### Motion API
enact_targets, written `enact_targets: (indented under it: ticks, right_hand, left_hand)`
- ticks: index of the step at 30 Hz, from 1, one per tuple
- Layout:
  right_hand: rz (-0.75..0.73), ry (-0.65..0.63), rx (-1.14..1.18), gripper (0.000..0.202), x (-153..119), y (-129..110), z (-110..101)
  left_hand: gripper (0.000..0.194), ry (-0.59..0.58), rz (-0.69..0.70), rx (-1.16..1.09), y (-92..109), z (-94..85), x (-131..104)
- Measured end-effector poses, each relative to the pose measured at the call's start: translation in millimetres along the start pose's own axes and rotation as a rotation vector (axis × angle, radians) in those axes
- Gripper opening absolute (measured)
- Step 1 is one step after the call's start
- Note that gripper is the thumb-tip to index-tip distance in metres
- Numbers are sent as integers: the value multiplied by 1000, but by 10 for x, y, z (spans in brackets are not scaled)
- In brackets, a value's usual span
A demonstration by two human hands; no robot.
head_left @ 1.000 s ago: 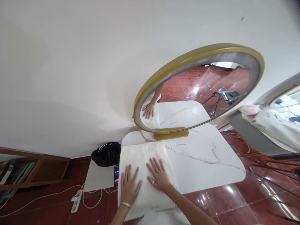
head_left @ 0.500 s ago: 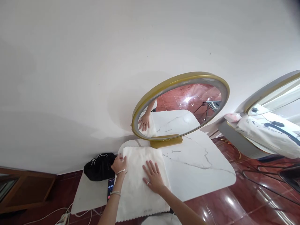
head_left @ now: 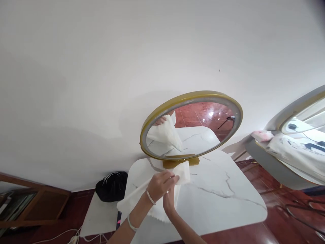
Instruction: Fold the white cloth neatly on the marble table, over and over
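Observation:
A thin white cloth with a zigzag edge is bunched up and partly lifted off the marble-patterned table. My left hand, with bracelets on its wrist, has its fingers closed on the upper part of the cloth; one corner sticks out to the right beyond them. Just below and beside it, my right hand also grips the cloth, its fingers partly hidden behind the left hand and the fabric. Both hands are close together over the left half of the tabletop, in front of the mirror's gold base.
An oval gold-rimmed mirror stands at the table's back, against the white wall. To the left, a black bag sits on a low white surface beside a phone. Another table with a white bag and a mirror stands right.
The cloth lay flat under both hands; now it is lifted and bunched. My left hand moved right and my right hand moved beneath it, closing on the fabric. The view shifted slightly.

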State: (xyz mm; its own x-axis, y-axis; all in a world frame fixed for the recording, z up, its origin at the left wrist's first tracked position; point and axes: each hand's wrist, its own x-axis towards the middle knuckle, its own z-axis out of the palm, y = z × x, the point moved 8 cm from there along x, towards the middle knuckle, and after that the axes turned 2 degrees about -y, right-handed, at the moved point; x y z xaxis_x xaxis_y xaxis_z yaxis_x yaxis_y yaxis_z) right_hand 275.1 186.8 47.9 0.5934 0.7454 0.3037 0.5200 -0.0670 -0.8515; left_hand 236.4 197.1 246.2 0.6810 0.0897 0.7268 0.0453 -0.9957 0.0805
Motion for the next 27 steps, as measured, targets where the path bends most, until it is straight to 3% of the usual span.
enact_targets:
  ticks: [3,6,9,11,13,16,18,20,22,24,27]
  right_hand:
    - [-10,165,258,48,492,-327,-421]
    - [-121,341,264,55,1064,-801,-893]
    - [-434,533,-15,69,1567,-1492,-1258]
    - [-538,495,-185,67,1899,-1823,-1300]
    - [-611,396,-292,62,2156,-2024,-1293]
    - [-758,290,-376,57,2334,-2182,-1344]
    - [-823,375,-410,54,2378,-2243,-1510]
    - [-851,522,-431,50,2411,-2304,-1700]
    - [-890,584,-459,47,2452,-2378,-1781]
    - [-919,564,-491,45,2503,-2429,-1767]
    - [-923,414,-521,49,2575,-2430,-1638]
  left_hand:
    - [20,117,103,13,100,-235,596]
    - [20,280,56,54,-79,-580,1089]
    - [14,596,-276,121,-643,-1041,1315]
    - [15,796,-550,73,-1096,-1244,1245]
    - [27,873,-751,-23,-1473,-1280,1110]
    - [24,827,-860,-58,-1746,-1207,925]
    - [13,774,-833,-29,-1756,-1155,857]
    - [11,713,-783,35,-1687,-1118,856]
    - [18,675,-731,158,-1568,-1119,906]
    - [27,637,-650,239,-1443,-1108,1005]
    - [34,483,-530,161,-1356,-954,1171]
